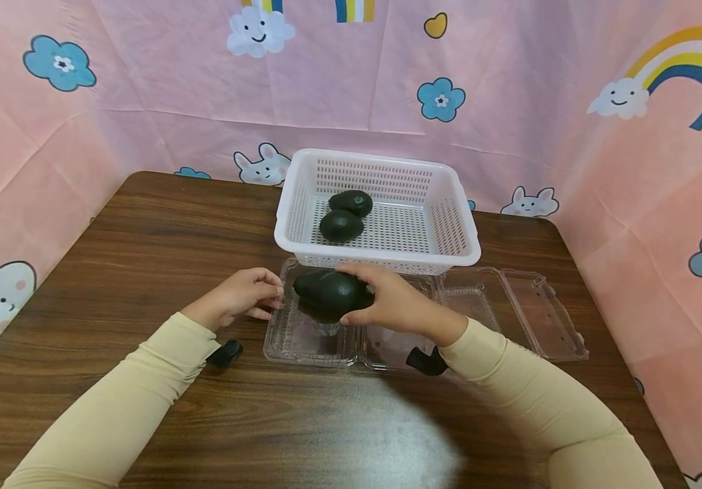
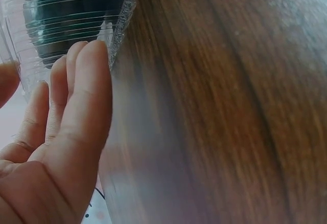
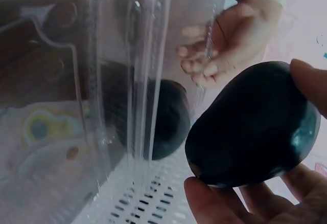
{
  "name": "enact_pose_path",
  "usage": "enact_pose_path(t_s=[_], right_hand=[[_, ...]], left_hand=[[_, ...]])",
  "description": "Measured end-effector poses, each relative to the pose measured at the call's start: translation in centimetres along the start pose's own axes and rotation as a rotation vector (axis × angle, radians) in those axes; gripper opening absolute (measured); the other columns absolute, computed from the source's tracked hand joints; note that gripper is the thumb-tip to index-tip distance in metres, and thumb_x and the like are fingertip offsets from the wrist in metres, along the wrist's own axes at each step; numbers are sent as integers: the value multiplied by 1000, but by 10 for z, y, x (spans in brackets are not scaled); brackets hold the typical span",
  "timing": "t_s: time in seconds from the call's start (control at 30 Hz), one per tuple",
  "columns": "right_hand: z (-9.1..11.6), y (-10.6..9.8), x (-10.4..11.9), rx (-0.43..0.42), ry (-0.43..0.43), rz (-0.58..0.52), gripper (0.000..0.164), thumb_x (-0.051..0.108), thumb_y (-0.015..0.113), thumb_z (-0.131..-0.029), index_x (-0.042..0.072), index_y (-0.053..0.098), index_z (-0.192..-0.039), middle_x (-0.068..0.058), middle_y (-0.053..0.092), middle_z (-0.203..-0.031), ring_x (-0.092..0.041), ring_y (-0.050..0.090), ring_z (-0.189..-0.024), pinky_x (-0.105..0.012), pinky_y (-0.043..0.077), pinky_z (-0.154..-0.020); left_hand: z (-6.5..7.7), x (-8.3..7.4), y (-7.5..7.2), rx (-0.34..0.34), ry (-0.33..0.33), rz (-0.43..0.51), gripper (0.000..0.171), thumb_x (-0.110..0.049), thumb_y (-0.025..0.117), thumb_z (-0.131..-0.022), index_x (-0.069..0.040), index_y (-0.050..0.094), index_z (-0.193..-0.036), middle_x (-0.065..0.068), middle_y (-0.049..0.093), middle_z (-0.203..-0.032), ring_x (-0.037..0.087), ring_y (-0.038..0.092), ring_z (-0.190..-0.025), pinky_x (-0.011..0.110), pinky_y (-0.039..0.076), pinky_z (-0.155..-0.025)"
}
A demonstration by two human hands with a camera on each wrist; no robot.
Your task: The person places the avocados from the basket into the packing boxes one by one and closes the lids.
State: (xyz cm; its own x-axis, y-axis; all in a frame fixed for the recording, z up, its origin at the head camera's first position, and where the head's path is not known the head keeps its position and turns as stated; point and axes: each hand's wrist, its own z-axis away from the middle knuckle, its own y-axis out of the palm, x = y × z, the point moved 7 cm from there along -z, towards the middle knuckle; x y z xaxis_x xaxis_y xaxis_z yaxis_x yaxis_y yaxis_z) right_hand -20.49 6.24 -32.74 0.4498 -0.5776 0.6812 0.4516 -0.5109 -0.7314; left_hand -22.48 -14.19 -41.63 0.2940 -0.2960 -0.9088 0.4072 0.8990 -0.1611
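Note:
My right hand (image 1: 396, 302) grips a dark green avocado (image 1: 329, 291) between thumb and fingers, over the left part of a clear plastic clamshell box (image 1: 283, 343). Close up, the right wrist view has this smooth avocado (image 3: 250, 127) lying on its side in the grip. A dark rounded shape (image 3: 171, 119) shows at the plastic there; whether it is a reflection or another avocado, I cannot tell. At the box's left edge my left hand (image 1: 243, 297) has loosely bent fingers and holds nothing. Through ribbed plastic, the left wrist view shows a dark shape (image 2: 66, 14) beyond the fingertips.
Behind the box stands a white perforated basket (image 1: 381, 258) with two avocados, one the nearer avocado (image 1: 341, 226). The box's lid (image 1: 546, 319) lies spread to the right. Brown wooden table (image 1: 302, 428) extends in front, and a patterned pink cloth (image 1: 351, 75) hangs behind.

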Motion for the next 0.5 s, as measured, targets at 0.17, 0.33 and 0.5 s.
enact_pose_path(t_s=[0.17, 0.33, 0.5], right_hand=[[-1, 10, 2, 36, -5, 51, 75, 29, 77, -70, 19, 41, -135, 0, 46, -130, -15, 49, -107, -33, 44, -83], [-4, 17, 6, 53, -33, 65, 73, 27, 76, -70, 17, 42, -133, 0, 48, -127, -13, 50, -105, -31, 43, -84], [-6, 22, 9, 54, -62, 83, 72, 27, 76, -70, 15, 43, -132, -1, 48, -126, -14, 48, -106, -32, 42, -86]], left_hand=[[0, -1, 0, 0, 2, 0, 25, -12, 48, -91, 5, 44, -109, 17, 54, -101, 19, 59, -86, 38, 51, -73], [1, 0, 0, -2, -1, 0, 27, -12, 48, -91, 6, 44, -110, 18, 54, -102, 20, 59, -87, 38, 51, -73], [-1, 1, -1, -2, 1, 7, 25, -12, 48, -91, 6, 44, -109, 17, 55, -100, 19, 59, -86, 37, 52, -72]])
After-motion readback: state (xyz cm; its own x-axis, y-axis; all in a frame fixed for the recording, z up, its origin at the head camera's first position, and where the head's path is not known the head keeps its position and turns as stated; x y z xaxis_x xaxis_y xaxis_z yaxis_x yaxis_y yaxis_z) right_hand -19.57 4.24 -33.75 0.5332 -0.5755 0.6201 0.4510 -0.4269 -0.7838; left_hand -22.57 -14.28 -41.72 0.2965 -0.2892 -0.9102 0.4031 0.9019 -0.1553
